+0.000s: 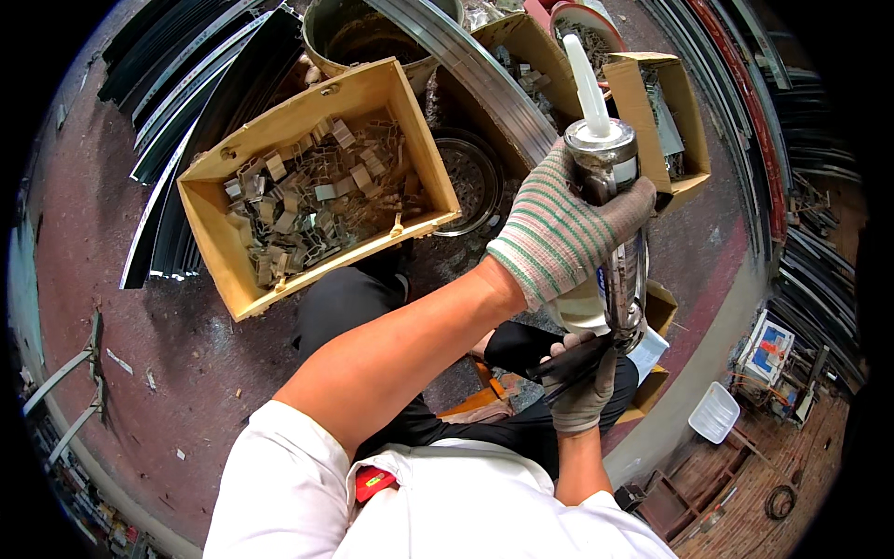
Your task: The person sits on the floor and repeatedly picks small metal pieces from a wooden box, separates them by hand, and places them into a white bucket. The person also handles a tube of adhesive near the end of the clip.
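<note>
A metal caulking gun point(626, 279) with a white pointed nozzle point(586, 82) stands nearly upright in front of me, its tip at the far end. My left hand point(563, 224), in a green-and-red striped knit glove, is wrapped around the barrel just below the front cap. At the near end, my right hand point(579, 380) in a greyish, dirty glove closes around the gun's dark handle. The trigger is partly hidden by its fingers. Left of my left hand, a wooden box point(427, 154) holds many small bent metal clips point(307, 200).
A long grooved metal profile point(466, 65) slants across the top. Behind it stand a bucket point(321, 42) and cardboard boxes point(690, 189) of metal parts. Curved dark strips point(196, 121) lie at the left. A white plastic tray point(714, 413) is at the lower right.
</note>
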`<state>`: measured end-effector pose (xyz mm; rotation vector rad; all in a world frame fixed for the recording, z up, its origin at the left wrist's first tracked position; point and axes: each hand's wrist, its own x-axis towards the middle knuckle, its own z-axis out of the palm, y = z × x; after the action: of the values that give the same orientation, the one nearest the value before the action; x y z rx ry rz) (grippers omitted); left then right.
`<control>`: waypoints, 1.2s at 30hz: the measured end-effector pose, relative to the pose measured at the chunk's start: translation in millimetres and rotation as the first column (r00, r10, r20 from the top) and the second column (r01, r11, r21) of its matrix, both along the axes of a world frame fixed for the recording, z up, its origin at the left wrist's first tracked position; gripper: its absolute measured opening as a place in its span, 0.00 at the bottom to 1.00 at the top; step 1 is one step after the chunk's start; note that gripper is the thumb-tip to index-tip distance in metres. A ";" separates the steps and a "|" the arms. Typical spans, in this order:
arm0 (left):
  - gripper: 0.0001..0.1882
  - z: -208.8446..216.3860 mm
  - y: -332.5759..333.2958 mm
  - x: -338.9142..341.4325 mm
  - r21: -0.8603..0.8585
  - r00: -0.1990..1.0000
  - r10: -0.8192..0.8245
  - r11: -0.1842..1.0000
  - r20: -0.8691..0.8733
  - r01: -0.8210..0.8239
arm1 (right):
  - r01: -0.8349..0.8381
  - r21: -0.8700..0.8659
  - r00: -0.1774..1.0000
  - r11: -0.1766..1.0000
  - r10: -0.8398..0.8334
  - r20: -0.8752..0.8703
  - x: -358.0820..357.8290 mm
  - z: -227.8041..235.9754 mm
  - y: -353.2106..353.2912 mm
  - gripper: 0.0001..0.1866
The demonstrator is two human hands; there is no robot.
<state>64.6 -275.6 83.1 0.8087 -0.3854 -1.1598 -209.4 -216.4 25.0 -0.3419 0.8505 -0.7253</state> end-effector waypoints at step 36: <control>0.24 -5.6 -4.0 -11.3 0.150 0.994 -0.062 0.986 -0.093 0.075 | 0.016 0.133 0.999 0.991 -0.010 -0.045 15.4 23.9 13.6 0.24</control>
<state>53.3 -279.6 77.5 0.8803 -0.2548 -1.2968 -194.0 -202.8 48.9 -0.2344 0.9392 -0.6713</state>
